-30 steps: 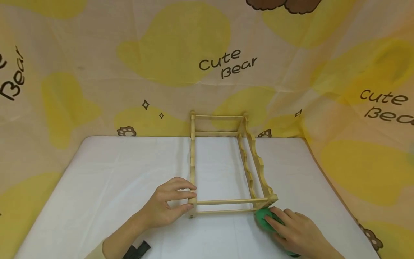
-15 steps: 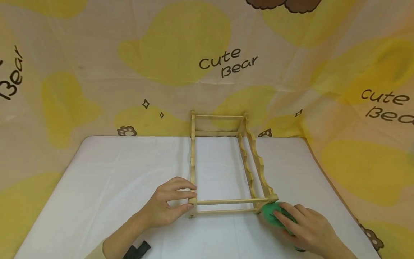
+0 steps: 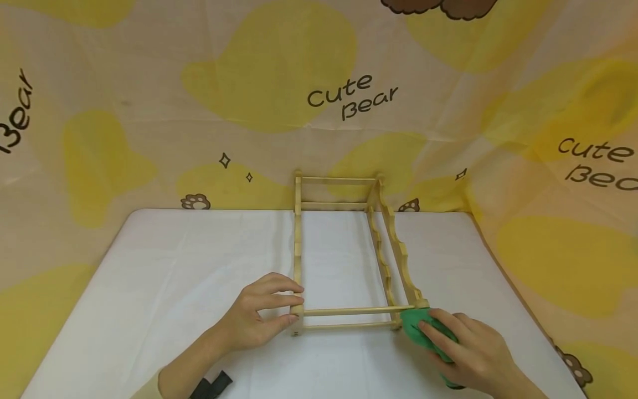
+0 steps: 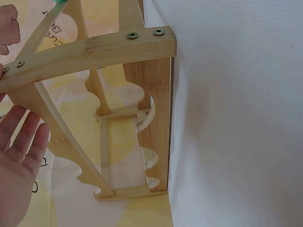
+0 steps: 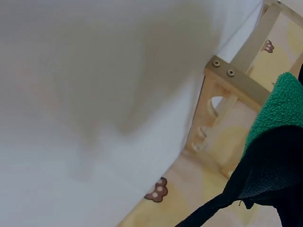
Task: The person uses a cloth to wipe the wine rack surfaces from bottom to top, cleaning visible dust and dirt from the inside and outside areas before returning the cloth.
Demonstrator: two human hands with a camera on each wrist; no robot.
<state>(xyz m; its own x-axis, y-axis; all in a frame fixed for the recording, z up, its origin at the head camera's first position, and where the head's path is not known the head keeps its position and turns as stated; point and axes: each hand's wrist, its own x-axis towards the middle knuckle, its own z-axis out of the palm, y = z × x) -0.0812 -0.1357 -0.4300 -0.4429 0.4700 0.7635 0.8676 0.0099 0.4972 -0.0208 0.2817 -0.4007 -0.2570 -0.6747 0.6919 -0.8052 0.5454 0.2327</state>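
Note:
A pale wooden rack (image 3: 359,310) with scalloped side rails and thin round bars stands on a white-covered table. My left hand (image 3: 261,310) holds its near left corner, thumb below the fingers along the upright. In the left wrist view that hand (image 4: 21,156) reaches in at the left beside a flat end piece with metal screw heads. At the near right corner, my right hand (image 3: 471,352) grips a bunched green cloth (image 3: 418,327) over the end of the rack. The right wrist view shows the fuzzy cloth (image 5: 281,104), but the right fingers are hidden there.
The white tabletop (image 3: 199,255) ends at a yellow and beige printed fabric wall (image 3: 269,83) behind and to the sides. A black strap-like piece (image 3: 213,385) shows beside the left forearm. Dark fabric (image 5: 274,156) covers the lower right of the right wrist view.
My right hand has moved right and slightly up with the green cloth, from below the rack's corner onto its end. The left hand and the rack have stayed in place.

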